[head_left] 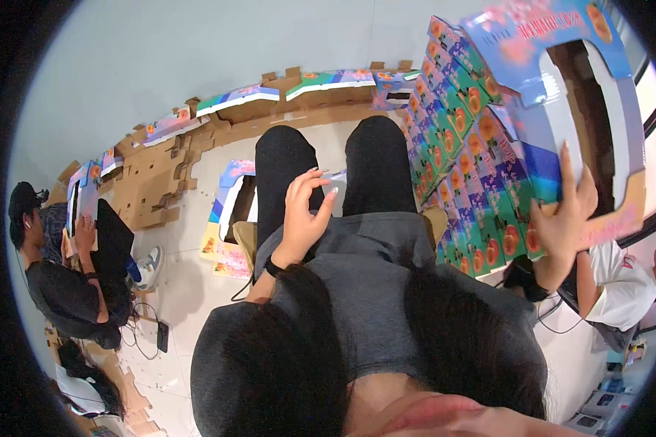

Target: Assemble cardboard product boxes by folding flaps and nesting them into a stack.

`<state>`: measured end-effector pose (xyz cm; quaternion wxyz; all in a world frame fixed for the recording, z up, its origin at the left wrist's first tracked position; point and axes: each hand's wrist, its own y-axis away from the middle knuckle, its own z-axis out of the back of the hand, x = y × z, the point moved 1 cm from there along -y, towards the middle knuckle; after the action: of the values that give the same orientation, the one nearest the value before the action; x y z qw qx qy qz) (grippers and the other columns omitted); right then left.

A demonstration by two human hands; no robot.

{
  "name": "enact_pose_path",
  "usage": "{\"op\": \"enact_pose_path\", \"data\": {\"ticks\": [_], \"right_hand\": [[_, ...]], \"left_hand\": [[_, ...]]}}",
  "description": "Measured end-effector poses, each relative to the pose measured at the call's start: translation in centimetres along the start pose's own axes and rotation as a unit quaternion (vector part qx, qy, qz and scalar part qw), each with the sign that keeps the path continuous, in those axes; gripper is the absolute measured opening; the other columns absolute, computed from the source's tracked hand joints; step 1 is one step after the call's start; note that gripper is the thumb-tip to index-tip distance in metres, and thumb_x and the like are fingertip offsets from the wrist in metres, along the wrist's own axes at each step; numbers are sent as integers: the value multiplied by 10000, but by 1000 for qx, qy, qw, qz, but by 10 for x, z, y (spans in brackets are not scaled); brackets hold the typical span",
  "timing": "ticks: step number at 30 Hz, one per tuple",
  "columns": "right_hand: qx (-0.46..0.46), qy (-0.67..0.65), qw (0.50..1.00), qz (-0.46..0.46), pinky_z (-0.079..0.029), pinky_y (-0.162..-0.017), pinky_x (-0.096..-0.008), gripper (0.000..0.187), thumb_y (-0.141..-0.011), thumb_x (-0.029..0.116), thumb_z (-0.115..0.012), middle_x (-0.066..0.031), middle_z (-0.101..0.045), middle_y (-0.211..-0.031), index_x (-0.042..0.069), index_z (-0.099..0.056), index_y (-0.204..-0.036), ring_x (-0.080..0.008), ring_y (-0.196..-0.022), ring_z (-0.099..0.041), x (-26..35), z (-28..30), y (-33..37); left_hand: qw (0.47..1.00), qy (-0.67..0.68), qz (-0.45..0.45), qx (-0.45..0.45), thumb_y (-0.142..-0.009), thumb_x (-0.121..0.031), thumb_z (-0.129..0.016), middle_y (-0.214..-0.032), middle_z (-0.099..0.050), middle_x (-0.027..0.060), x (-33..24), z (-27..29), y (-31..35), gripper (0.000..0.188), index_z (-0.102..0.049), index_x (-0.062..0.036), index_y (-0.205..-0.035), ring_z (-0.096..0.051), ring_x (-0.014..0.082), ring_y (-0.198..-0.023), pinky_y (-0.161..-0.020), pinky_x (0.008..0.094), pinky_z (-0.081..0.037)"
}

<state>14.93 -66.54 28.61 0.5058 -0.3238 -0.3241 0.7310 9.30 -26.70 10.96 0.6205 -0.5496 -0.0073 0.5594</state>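
Observation:
At the right, a colourful printed cardboard box with a long cut-out opening stands tilted, blue and pink with peach pictures. My right hand is at its lower edge, fingers stretched along the panel and thumb on the near side, gripping it. Above my lap, my left hand is raised with bent fingers and the thumb apart. Nothing shows in it. Close beside the held box rises a tall stack of similar printed boxes. Another printed box with an opening lies on the floor left of my legs.
Flattened brown cardboard covers the floor at the left and far side. A row of printed box pieces lies along the wall. One person sits at the left with a box; another, in a white shirt, is at the right.

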Motion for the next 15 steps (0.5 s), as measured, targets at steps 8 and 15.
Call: {"op": "enact_pose_path", "data": {"ticks": [8,15], "right_hand": [[156,-107,981,-53,-326,-1122,-470,976,-567,24,-760,-205,-487,-1368,229,-480,-1479,-391,-1326,-415,-136,21,-4],[402,-326,843,-149,-362,-1094,-302,868,-685,29,-780,-92,-530,-1420,97,-458,-1488,-175,-1244,-509,-211,-50,-16]], "left_hand": [[999,17,-11,31,-870,-108,-695,-1189,-646,133,-3,-1,-3,189,-640,-33,-1035,-581,320,-1177,-1022,417,-417],[999,19,-19,42,-862,-128,-692,-1154,-651,136,-5,-1,-1,227,-633,-41,-1063,-593,329,-1125,-987,413,-433]]}}
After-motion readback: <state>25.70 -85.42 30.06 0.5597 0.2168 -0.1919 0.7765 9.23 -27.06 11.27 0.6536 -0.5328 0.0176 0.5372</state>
